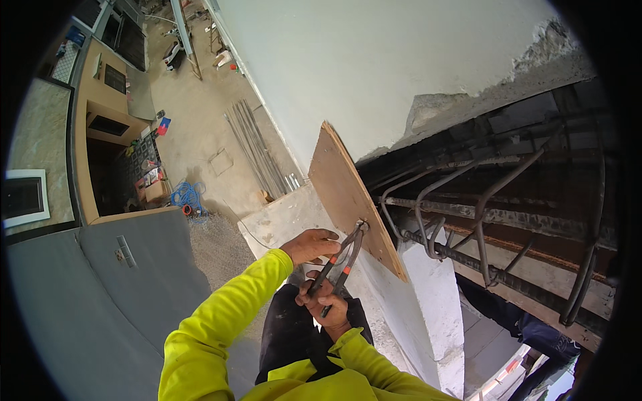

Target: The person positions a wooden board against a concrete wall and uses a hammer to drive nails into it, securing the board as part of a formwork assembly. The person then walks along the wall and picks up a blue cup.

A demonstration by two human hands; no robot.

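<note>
My right hand [325,309] is closed around the dark handles of a pair of pincers [347,261] with orange bands. The handles stand slightly apart, and the jaws meet the face of a brown plywood board [344,189] near its lower right edge. Just left of the pincers is my left hand [311,246], its fingers stretched toward them and partly spread. Those fingertips lie close to the upper handle; whether they touch it is unclear. Whatever the jaws grip at the board is too small to make out. The board leans at a slant against the concrete.
On the right, a cage of steel reinforcing bars [498,217] juts out past the board. Broken concrete [461,107] edges the pale wall [374,47] above. Far below lie long metal rods [257,150] and a blue coiled hose [188,195]. A grey surface [127,287] spreads at left.
</note>
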